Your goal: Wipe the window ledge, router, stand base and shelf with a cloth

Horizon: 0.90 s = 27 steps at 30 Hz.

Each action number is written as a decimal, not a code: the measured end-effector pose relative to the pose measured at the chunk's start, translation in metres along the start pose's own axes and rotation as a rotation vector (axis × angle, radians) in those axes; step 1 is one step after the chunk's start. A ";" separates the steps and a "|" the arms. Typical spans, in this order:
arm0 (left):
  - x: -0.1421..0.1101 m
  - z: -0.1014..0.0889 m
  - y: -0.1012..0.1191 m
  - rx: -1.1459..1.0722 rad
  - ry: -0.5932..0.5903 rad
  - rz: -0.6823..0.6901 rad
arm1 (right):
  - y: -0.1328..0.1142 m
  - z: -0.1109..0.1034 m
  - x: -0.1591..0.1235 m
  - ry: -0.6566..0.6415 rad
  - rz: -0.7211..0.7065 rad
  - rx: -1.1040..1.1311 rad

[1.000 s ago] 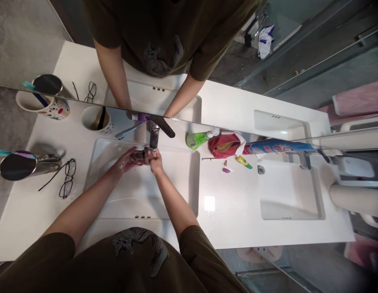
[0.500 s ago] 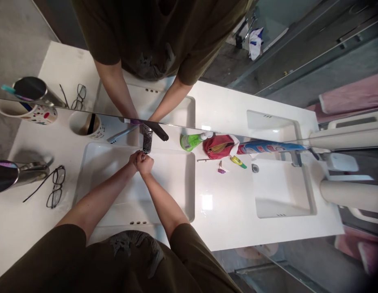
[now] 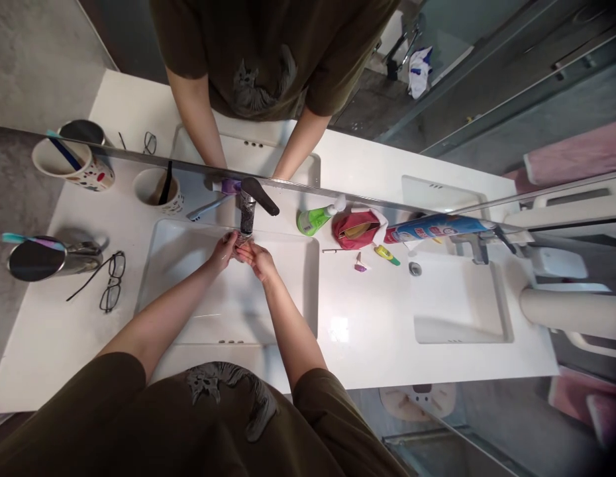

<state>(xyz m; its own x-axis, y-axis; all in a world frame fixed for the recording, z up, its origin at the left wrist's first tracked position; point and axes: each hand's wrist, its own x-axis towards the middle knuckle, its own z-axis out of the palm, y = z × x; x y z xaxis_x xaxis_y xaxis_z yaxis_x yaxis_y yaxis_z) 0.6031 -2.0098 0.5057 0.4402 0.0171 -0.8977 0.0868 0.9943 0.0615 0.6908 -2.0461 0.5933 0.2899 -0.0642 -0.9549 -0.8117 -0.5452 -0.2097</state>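
Note:
Under the spout of the dark metal faucet [image 3: 248, 211], my left hand [image 3: 224, 252] and my right hand [image 3: 261, 261] meet over the white sink [image 3: 283, 305]. My right hand lies palm up, its fingers stretched toward the left hand. The left hand is loosely cupped beside it, thumb on top, with its fingers partly hidden. A little water seems to run from the spout onto the fingers. Neither hand holds an object.
Left of the sink are eyeglasses [image 3: 113, 285], a metal mug [image 3: 54, 257] and two cups [image 3: 102, 173]. To the right stand a green pump bottle [image 3: 312, 220], a red pouch [image 3: 358, 229], a blue tube [image 3: 432, 228] and a second sink [image 3: 457, 305]. A mirror [image 3: 338, 159] borders the counter.
My hands were clasped together below the faucet; now they have come apart and turned palms up, a little to the right. The camera view has shifted, showing the faucet more fully.

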 end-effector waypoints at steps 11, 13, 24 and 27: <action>0.011 0.026 0.016 0.225 -0.172 0.149 | -0.018 -0.038 -0.001 0.316 -0.136 -0.132; 0.008 0.023 0.021 0.224 -0.194 0.113 | -0.019 -0.033 0.005 0.238 -0.021 -0.087; -0.076 -0.087 0.062 0.319 -0.263 0.173 | 0.063 0.050 -0.018 -0.710 0.442 -0.084; -0.093 -0.112 0.060 0.387 -0.288 0.041 | 0.101 0.072 -0.027 -0.602 0.427 -0.197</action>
<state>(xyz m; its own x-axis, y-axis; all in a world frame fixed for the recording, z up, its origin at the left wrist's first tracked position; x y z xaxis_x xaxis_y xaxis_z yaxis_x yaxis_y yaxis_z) 0.4671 -1.9403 0.5435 0.6748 -0.0283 -0.7375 0.3662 0.8804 0.3014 0.5642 -2.0390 0.5828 -0.4016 0.1332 -0.9061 -0.6692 -0.7181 0.1911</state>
